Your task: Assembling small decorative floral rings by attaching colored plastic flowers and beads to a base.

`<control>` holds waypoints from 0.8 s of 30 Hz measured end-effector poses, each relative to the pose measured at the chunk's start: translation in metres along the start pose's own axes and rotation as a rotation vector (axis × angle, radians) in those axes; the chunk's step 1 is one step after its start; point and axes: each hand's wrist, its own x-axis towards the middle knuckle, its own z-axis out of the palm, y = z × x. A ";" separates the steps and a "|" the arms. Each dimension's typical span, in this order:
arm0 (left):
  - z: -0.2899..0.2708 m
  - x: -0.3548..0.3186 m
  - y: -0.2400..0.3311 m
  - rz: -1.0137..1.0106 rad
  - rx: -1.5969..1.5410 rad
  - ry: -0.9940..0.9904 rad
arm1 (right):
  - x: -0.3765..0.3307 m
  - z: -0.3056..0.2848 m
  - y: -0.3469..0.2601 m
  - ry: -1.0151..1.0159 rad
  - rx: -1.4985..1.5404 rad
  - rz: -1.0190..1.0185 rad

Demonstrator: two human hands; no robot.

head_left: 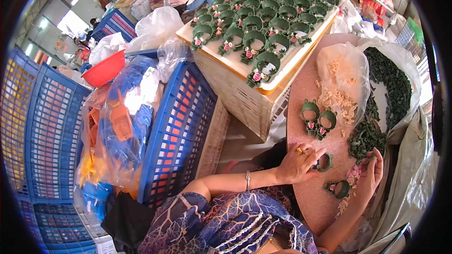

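My left hand (299, 164), wearing a ring and a bracelet, grips a dark green plastic ring with small ears (331, 162) between thumb and fingers over the pink table (301, 186). My right hand (375, 171) is at the edge of the dark green pile (365, 141), fingertips drawn together; whatever they hold is too small to make out. Between the hands lies a green ring with flowers (340, 189), beside loose pink flowers (354, 173). Farther up the table, two finished-looking eared rings (310, 112) with pink flowers lie side by side.
A clear bag of cream-coloured small pieces (343, 77) lies open on the table, next to a bag of dark green pieces (398, 84). Beyond, a white tray (226, 61) bears rows of flowered green rings. Blue crates (181, 127) stand at left; people sit far back.
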 end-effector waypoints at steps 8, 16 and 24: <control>0.008 -0.003 -0.003 -0.022 0.053 0.000 | -0.020 0.028 -0.009 -0.312 -0.073 0.180; 0.002 -0.001 -0.002 -0.014 -0.036 0.038 | -0.037 0.037 0.009 -0.575 0.218 0.354; -0.017 -0.002 -0.003 0.065 -0.359 0.218 | -0.034 0.026 0.022 -0.705 0.409 0.290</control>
